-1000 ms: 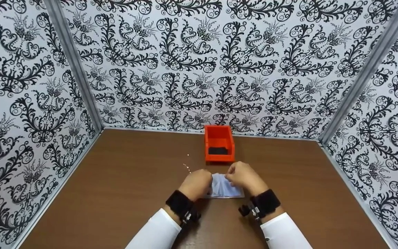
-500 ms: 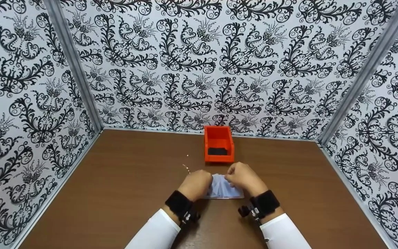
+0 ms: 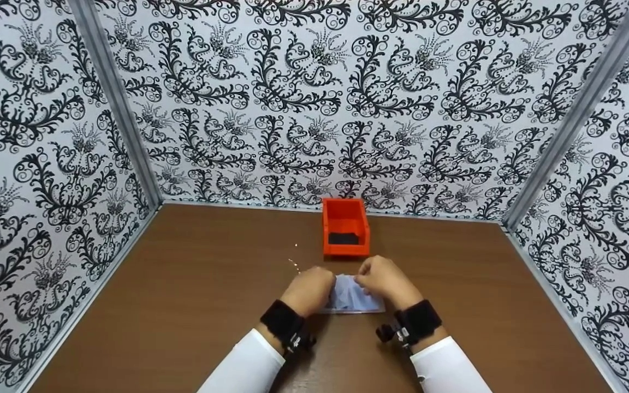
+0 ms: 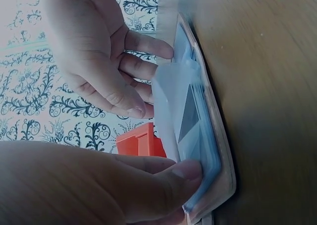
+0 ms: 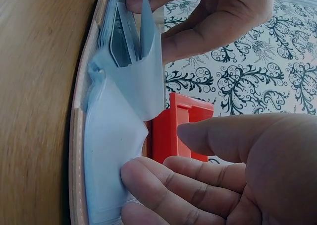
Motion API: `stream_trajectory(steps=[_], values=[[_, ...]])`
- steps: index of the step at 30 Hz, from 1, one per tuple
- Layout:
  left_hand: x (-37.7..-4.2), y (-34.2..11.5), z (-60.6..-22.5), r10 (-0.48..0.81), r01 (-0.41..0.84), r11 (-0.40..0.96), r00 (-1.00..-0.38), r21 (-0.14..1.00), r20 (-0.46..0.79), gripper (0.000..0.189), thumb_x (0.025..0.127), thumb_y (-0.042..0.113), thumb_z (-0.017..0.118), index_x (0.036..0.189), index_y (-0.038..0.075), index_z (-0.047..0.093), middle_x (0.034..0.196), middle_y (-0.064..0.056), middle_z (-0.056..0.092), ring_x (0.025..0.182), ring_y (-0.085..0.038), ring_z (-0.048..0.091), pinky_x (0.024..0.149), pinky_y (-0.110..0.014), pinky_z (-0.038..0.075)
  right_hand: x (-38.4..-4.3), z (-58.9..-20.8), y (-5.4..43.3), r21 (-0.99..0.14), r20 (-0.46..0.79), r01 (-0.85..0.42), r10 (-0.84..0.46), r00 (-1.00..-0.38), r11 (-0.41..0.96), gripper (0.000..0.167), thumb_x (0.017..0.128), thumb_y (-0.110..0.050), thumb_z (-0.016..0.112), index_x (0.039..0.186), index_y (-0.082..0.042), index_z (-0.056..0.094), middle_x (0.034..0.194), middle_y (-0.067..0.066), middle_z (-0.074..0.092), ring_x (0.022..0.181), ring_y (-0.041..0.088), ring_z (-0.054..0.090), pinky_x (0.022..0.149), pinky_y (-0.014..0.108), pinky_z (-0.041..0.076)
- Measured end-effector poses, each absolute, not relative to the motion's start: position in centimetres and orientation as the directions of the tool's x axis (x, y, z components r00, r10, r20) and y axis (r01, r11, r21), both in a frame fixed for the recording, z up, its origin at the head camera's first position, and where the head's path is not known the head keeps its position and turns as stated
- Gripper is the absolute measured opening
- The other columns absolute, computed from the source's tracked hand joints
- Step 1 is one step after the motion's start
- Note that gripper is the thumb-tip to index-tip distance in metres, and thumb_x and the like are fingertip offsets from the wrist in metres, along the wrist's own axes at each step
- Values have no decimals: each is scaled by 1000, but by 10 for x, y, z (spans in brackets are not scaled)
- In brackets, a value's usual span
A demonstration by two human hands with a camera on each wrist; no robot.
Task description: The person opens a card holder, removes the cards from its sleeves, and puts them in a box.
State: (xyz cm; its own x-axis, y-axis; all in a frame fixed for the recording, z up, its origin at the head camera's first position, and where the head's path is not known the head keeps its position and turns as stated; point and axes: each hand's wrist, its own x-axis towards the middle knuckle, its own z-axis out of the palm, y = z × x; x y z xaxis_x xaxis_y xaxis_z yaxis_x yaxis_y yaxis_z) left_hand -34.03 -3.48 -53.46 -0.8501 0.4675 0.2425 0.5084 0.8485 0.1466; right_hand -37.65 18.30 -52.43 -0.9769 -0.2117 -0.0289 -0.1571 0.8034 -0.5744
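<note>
A card holder (image 3: pixel 354 303) with clear plastic sleeves lies opened on the table, its tan cover (image 5: pixel 77 150) beneath. My left hand (image 3: pixel 310 290) is at its left side, the thumb (image 4: pixel 185 175) and fingers pinching the sleeves there. One sleeve (image 4: pixel 168 101) stands curved up in the middle; a dark-edged card (image 5: pixel 118 44) shows among the left sleeves. My right hand (image 3: pixel 386 279) is over the right side, its relaxed fingers (image 5: pixel 143 178) touching the sleeves (image 5: pixel 111 150) and its thumb apart from them.
Behind the card holder stands an orange bin (image 3: pixel 346 249) with a dark flat piece (image 3: pixel 343 238) inside. Small pale specks (image 3: pixel 295 265) lie on the brown table (image 3: pixel 211 284) left of the bin. Patterned walls (image 3: pixel 303 109) enclose the back and sides.
The sleeves between my hands have shifted slightly and look flatter at the front. Both hands stay almost in place.
</note>
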Motion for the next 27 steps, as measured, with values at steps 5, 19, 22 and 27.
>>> stream_trajectory(steps=[5, 19, 22, 27], values=[[-341, -36, -536, 480, 530, 837, -830, 134, 283, 14, 87, 0, 79, 81, 12, 78, 80, -7, 76, 68, -26, 71, 62, -44, 62, -378, -527, 185, -592, -10, -175, -224, -974, 787, 10, 94, -16, 78, 86, -13, 82, 78, 2, 80, 63, 9, 71, 59, 24, 50], [-343, -36, -536, 483, 537, 831, -826, 146, 290, 17, 83, -2, 81, 76, 14, 76, 80, -6, 78, 64, -24, 70, 61, -45, 61, -376, -521, 176, -519, 124, -307, -285, -950, 798, 9, 92, -18, 86, 86, -16, 80, 84, -3, 76, 76, 14, 66, 74, 37, 58], [-343, -35, -536, 484, 536, 833, -826, 135, 290, 17, 84, -1, 80, 77, 13, 76, 80, -7, 78, 65, -25, 71, 61, -45, 62, -373, -518, 171, -519, 137, -364, -345, -928, 773, 13, 90, -20, 91, 87, -15, 79, 85, -2, 77, 78, 14, 67, 77, 40, 61], [-343, -34, -537, 487, 535, 838, -822, 106, 296, 15, 87, 1, 80, 78, 12, 77, 80, -7, 78, 66, -24, 72, 61, -44, 62, -365, -517, 163, -505, 97, -404, -416, -904, 762, 24, 83, -23, 96, 94, -10, 80, 93, 4, 80, 82, 17, 69, 82, 44, 63]])
